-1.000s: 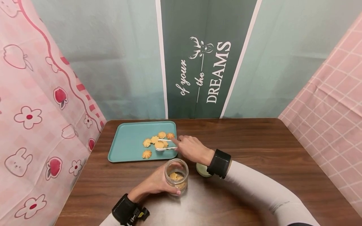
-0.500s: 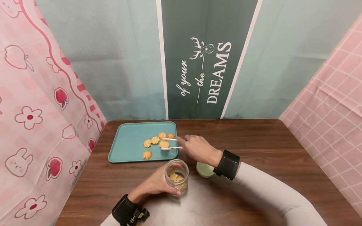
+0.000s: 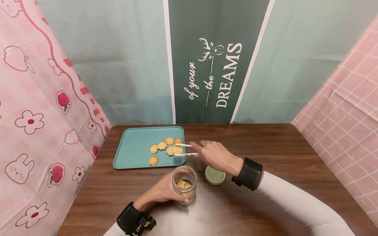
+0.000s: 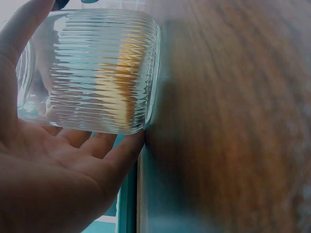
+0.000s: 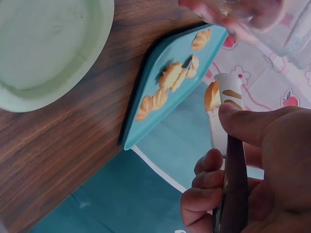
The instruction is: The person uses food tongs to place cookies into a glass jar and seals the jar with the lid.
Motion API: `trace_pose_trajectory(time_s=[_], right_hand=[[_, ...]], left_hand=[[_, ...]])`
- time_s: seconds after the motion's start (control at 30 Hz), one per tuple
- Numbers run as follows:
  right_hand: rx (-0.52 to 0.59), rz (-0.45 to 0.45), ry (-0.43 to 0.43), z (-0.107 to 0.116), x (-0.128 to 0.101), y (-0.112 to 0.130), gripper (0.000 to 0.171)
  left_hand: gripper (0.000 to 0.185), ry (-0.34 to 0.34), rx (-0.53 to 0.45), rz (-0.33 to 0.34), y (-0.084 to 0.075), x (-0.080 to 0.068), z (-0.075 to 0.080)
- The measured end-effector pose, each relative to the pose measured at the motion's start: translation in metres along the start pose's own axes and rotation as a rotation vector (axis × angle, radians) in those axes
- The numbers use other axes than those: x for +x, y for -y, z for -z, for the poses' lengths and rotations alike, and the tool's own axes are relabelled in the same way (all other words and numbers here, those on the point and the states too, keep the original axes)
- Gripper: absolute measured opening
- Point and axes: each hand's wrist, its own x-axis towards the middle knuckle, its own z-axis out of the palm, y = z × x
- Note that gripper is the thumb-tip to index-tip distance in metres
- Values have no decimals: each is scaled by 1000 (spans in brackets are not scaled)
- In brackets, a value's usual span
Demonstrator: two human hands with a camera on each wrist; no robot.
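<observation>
My left hand point(image 3: 164, 192) grips a ribbed glass jar point(image 3: 184, 183) standing open on the wooden table, with cookie pieces inside. In the left wrist view the fingers of that hand point(image 4: 53, 165) wrap the jar point(image 4: 102, 73). My right hand point(image 3: 213, 154) holds white tongs point(image 3: 185, 149) over the right edge of a teal tray point(image 3: 133, 154). A cookie point(image 3: 176, 149) sits pinched between the tong tips. The right wrist view shows the thumb on the tongs point(image 5: 228, 97) and the cookie point(image 5: 212, 96) at their tip. Several more cookies point(image 3: 161, 145) lie on the tray.
A pale green lid point(image 3: 215, 175) lies upside down on the table point(image 3: 265, 147) just right of the jar, under my right wrist. Pink patterned cloths hang at the left and right sides. A grey-green backdrop stands behind the table's far edge.
My right hand has drawn back to the right with the tongs, carrying one cookie from the pile to the tray's right edge. The left hand and jar have stayed put.
</observation>
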Motion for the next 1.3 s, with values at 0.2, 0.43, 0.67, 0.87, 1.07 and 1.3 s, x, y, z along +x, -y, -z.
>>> trace_pose_trajectory(time_s=[0.2,0.43,0.67,0.87,1.07,1.3], right_hand=[[-1,8,-2,4,-9,-2,53],[-11,14,-23,14,-18,-4,53],[-37,32,-51,30,-25,-3,54],[-61,42,-84,37,-30,-3,56],[-62,50,-80,45,-36,-1,56],[-42,36,-63,57,-44,5,59]], left_hand=[[91,8,-19,6,0,-1,1],[91,3,-13,5,-1,0,0],[91,-2,4,7,-1,-1,1],[91,-2,7,2,-1,-1,1],[92,2,2,12,-2,-1,1],[93,7,-14,4,-2,-1,1]])
